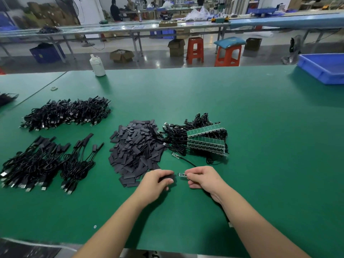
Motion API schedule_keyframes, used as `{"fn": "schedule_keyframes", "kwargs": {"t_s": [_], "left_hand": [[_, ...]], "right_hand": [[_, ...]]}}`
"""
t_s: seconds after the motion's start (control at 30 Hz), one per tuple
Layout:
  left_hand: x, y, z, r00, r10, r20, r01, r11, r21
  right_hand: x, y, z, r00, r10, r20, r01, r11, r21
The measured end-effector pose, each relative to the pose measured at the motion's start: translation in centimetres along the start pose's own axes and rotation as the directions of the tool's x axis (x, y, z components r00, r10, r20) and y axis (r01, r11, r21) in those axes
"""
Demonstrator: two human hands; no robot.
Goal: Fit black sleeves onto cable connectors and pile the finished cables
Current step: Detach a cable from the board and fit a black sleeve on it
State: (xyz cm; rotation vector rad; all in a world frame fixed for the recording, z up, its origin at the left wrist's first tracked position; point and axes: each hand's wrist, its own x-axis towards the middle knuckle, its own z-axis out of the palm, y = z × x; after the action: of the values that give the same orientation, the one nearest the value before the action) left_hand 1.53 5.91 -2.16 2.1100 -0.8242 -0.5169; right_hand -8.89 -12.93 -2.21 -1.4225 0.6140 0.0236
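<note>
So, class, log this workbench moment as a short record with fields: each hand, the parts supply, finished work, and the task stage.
left hand: holds one black sleeve, its open end towards the connector
right hand: pinches a bare cable connector, cable trailing back towards the supply
sleeve supply: loose heap of sleeves just beyond the hands
unfinished cables: bundle with green boards, right of the heap
finished cables: piles on the left
stage: sleeve and connector close, not yet joined
</note>
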Motion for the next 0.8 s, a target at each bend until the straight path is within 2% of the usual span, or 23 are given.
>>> {"fn": "schedule_keyframes", "kwargs": {"t_s": [0.2,0.43,0.57,0.8], "left_hand": [[-0.5,-0.1,0.6,0.999,-0.016,-0.034,0.013,0.997,-0.076],[-1.0,-0.5,1.0,0.992,-0.099,-0.082,0.071,0.953,-0.293],[-1.0,-0.5,1.1,0.996,-0.08,-0.033,0.069,0.968,-0.242],[-0.9,-0.5,1.2,0.997,-0.052,-0.063,0.04,0.982,-0.183]], "right_hand": [[-0.2,0.3,0.7,1.0,0.004,-0.002,-0.004,1.0,-0.022],[-0.3,0.2,1.2,0.999,-0.015,-0.029,0.01,0.985,-0.173],[-0.4,0.3,1.3,0.999,0.004,-0.034,-0.01,0.983,-0.185],[-0.7,0.2,1.2,0.999,0.011,-0.04,-0.017,0.987,-0.157]]}}
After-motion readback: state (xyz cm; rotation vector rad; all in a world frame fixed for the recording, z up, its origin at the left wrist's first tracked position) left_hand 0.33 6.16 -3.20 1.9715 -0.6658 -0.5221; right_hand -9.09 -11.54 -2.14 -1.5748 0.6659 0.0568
